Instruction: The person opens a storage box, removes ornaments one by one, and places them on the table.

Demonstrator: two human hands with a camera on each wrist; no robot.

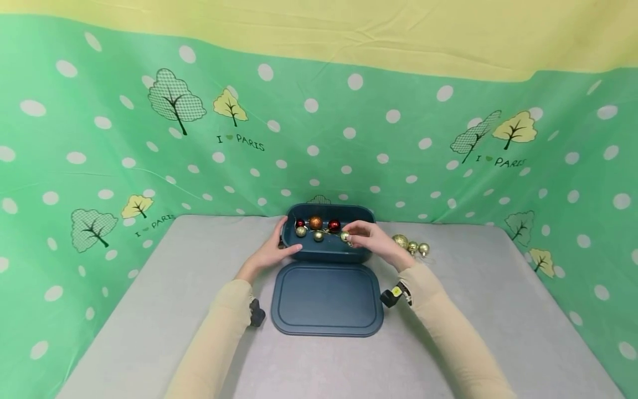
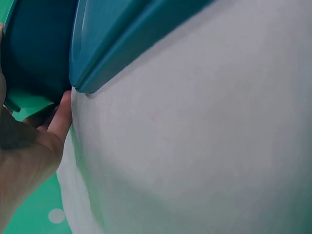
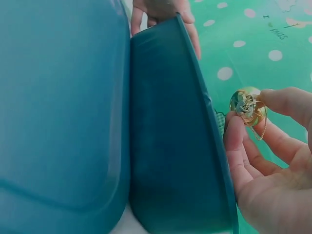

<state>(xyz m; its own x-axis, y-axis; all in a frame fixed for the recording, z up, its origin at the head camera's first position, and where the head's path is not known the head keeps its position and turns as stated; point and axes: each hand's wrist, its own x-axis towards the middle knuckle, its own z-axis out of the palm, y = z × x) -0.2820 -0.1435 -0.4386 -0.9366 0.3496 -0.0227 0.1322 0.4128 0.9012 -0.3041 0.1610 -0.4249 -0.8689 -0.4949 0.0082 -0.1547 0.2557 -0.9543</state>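
A dark blue box [image 1: 326, 252] stands at the middle back of the grey table [image 1: 164, 299], with its lid [image 1: 326, 299] lying flat in front of it. Inside lie red [image 1: 334, 225], orange [image 1: 315, 223] and gold balls [image 1: 301, 231]. My left hand [image 1: 285, 244] grips the box's left end, fingers over the rim [image 3: 161, 12] and thumb on the front wall. Over the box's right part, my right hand [image 1: 350, 235] pinches a small gold ball [image 3: 247, 106] with a thin gold loop between thumb and fingers.
Three gold balls [image 1: 411, 244] lie on the table just right of the box, behind my right wrist. A green dotted cloth [image 1: 99, 166] with tree prints walls the table at the back and both sides.
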